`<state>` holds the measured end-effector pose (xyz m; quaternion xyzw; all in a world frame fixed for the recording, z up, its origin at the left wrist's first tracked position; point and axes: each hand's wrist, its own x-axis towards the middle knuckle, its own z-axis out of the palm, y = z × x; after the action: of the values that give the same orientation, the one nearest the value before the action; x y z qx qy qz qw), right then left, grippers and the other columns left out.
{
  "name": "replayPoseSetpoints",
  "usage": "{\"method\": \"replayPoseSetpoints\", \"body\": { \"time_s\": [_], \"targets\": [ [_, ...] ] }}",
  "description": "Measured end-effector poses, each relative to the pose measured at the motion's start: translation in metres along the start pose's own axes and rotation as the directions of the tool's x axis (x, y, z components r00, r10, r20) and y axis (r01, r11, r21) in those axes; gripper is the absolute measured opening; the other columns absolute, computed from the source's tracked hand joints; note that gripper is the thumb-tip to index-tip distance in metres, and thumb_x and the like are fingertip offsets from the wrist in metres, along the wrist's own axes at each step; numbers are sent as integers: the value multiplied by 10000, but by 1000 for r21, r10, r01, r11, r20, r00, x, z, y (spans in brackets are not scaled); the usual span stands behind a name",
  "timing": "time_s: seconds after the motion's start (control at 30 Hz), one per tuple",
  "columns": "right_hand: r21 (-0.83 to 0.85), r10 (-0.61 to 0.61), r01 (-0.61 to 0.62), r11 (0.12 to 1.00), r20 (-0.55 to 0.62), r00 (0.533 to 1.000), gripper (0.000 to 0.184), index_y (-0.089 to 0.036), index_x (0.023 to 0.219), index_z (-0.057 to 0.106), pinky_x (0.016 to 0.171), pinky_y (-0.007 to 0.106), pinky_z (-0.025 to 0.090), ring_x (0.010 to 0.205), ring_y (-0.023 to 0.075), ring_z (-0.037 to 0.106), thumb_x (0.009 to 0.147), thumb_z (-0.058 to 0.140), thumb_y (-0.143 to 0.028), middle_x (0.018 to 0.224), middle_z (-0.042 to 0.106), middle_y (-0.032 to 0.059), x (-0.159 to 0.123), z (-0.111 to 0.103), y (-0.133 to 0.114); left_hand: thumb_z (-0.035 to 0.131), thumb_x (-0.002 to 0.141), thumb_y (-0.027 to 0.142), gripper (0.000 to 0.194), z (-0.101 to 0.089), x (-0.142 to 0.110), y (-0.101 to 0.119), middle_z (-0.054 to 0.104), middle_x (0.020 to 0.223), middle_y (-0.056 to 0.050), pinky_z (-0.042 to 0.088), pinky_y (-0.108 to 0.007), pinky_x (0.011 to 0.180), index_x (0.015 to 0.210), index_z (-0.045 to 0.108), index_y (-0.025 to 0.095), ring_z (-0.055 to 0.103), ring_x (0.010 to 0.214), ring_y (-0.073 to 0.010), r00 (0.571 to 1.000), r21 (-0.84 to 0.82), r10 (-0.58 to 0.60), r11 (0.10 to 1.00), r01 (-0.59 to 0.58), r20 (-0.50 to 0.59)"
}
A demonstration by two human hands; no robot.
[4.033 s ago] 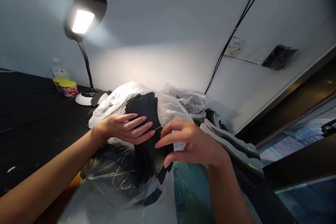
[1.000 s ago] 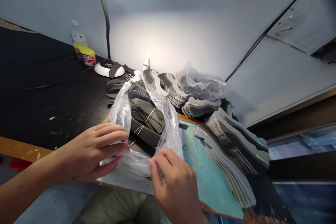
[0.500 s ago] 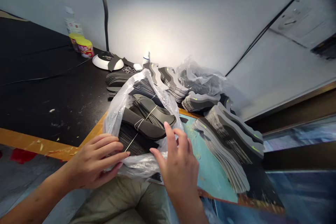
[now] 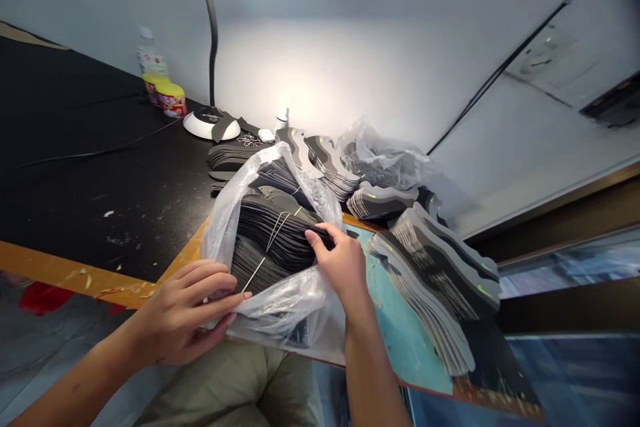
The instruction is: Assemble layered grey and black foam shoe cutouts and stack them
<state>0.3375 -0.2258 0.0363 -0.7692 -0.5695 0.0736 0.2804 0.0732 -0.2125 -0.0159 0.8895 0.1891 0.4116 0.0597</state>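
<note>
A clear plastic bag (image 4: pixel 221 223) stands wide-mouthed at the table's front edge, filled with bundles of thin dark curved pieces. My left hand (image 4: pixel 187 310) pinches the bag's near-left rim, its fingertips beside a pale rubber band (image 4: pixel 256 273). Inside the bag, my right hand (image 4: pixel 344 259) grips the right end of a black bundle (image 4: pixel 270 230), thumb on the near side and fingers over the top. That bundle is tied with a band and tilted so its layered edges show. Other bundles lie beneath and behind it, partly hidden.
Stacks of grey-and-black pieces with small yellow-green marks (image 4: pixel 425 300) lie on a light blue sheet (image 4: pixel 390 320) to the right. More stacks and another plastic bag (image 4: pixel 385 157) sit behind. A desk lamp (image 4: pixel 213 127), yellow-lidded tubs (image 4: pixel 171 101) and a bottle (image 4: pixel 150 57) stand at back left.
My right hand has closed on the upper black bundle, which has turned from its flat face to its layered edges. My left hand stays at the bag's rim. The view has shifted slightly.
</note>
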Motion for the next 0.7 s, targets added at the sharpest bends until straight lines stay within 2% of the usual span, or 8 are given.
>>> {"method": "replayPoseSetpoints", "body": {
  "time_s": [0.07,0.13,0.23,0.33,0.47,0.57,0.63,0.7],
  "targets": [
    [21,2,-2,1000,-14,1000,360,-267,1049,747,747,361,502,914,295,703,885,580,-540,913,768,65,2,2,1,546,868,273,252,-6,7,-2,704,908,-37,519,-356,801,1049,721,280,639,873,-237,999,-96,-13,995,17,42],
    [50,-15,15,999,-4,1000,359,-264,1070,751,769,371,509,931,295,703,890,573,-519,946,771,68,2,2,3,448,936,362,314,-13,23,-4,705,892,-51,514,-334,723,1033,731,265,644,806,-223,992,-188,-24,981,47,122],
    [101,-54,50,994,43,998,341,-271,1119,738,790,374,514,924,275,706,906,559,-469,1004,769,53,-2,-3,3,531,960,285,230,-19,62,-10,714,919,-51,494,-253,683,1065,727,225,644,748,-153,986,-139,-29,989,52,161],
    [96,-115,111,989,40,993,316,-296,1172,703,788,363,513,884,242,699,892,595,-393,1108,744,28,-10,-11,-6,568,957,281,222,-10,102,-18,693,1028,-77,504,-248,753,1092,727,208,646,861,-162,989,-108,29,994,-13,143],
    [83,-179,183,980,-58,982,320,-303,1138,673,734,325,504,773,182,673,823,659,-249,1178,696,11,-19,-19,-23,587,947,400,297,11,127,-31,689,1050,-80,498,-273,773,1136,721,214,652,888,-193,956,-150,53,989,-10,288],
    [247,-102,129,960,-120,988,449,-282,1207,582,675,302,501,629,141,626,779,716,-245,1066,718,-3,-18,-15,-27,562,961,407,290,18,123,-39,699,991,-62,477,-231,713,1074,740,209,647,823,-163,942,-304,-1,946,109,335],
    [417,-64,111,902,-125,990,495,-279,1224,543,658,285,509,600,126,616,772,746,-276,1039,727,-17,-17,-9,-24,529,969,420,317,19,116,-42,685,868,-43,461,-212,650,991,741,185,616,742,-144,939,-347,-143,903,253,313],
    [525,-61,117,843,-122,991,435,-279,1185,565,654,268,515,619,120,624,789,744,-283,1038,731,-23,-18,-2,-20,510,960,462,373,19,109,-42,633,738,-21,449,-204,593,886,721,164,570,666,-135,898,-372,-333,825,425,288]
  ]
}}
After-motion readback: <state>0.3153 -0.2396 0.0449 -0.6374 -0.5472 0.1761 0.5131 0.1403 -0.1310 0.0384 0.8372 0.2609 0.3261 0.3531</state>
